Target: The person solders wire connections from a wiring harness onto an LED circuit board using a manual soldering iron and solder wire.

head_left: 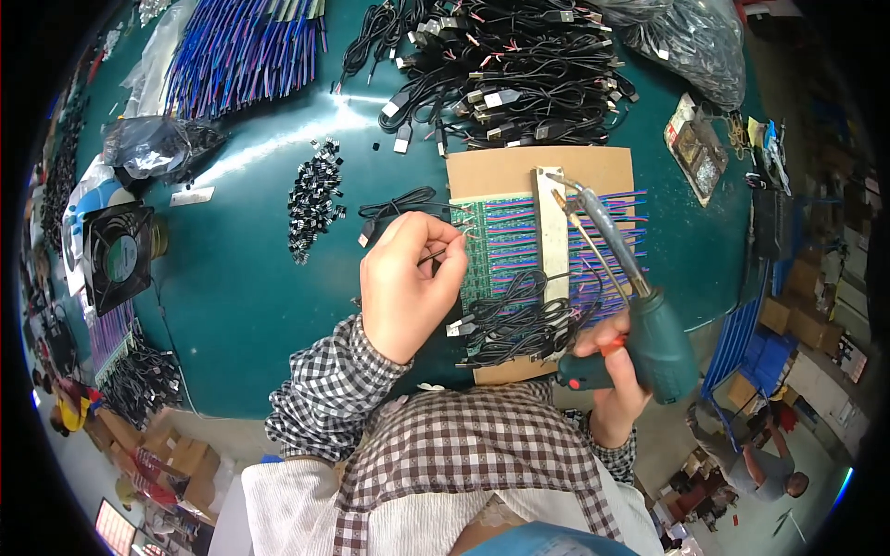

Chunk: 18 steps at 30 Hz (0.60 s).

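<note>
Head view, worn camera looking down on a green table (250, 306).

Left hand (408, 283): fingers curled, thumb and forefinger pinched on a thin black cable (399, 206) near its stripped end, which sits at the left edge of the green circuit board panel (505, 246). The cable loops back to the left across the table to a plug end.

Right hand (616, 375): closed around the handle of a dark green pistol-type soldering gun (649, 334), its grip tight around the handle. The gun's barrel and tip point up and left over the panel, beside a pale metal bar (551, 236) laid lengthwise across the boards.

Circuit board panel: lies on a brown cardboard sheet (593, 169), crossed by blue and purple wires; a bundle of black cables (514, 320) rests on its near part.

Surroundings: heap of black USB cables (519, 74) at the far edge; rows of blue and purple wires (246, 51) at far left; scatter of small black components (313, 195); black cooling fan (119, 255) at the left edge; clear plastic bag (695, 37) at far right.
</note>
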Tool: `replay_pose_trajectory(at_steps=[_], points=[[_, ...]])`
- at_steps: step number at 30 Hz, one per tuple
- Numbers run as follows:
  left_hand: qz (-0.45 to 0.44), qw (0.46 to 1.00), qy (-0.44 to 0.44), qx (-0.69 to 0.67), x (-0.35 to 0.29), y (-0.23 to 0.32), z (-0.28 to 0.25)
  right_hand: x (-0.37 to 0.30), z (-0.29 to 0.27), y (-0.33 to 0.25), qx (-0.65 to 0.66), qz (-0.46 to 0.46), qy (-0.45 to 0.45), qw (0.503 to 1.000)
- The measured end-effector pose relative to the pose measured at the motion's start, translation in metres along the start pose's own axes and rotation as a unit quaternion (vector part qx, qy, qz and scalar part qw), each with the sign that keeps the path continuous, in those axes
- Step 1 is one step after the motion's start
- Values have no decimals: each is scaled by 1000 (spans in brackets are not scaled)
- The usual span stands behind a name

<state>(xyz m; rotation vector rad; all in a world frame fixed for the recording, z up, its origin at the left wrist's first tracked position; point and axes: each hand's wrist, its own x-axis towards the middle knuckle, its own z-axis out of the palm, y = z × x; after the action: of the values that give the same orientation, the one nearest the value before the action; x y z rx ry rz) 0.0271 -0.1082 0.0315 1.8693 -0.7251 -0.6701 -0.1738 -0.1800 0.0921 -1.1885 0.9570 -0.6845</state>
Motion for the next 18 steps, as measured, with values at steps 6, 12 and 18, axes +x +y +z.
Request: replay_pose_trajectory(at_steps=[6, 12, 18], points=[[9, 1000, -11, 1, 3, 0, 5, -6, -5, 2, 9, 31, -21, 999], [23, 999, -5, 23, 6, 0, 4, -9, -10, 6, -37, 56, -74, 995], [26, 999, 0, 19, 6, -3, 6, -17, -4, 6, -60, 91, -52, 993]])
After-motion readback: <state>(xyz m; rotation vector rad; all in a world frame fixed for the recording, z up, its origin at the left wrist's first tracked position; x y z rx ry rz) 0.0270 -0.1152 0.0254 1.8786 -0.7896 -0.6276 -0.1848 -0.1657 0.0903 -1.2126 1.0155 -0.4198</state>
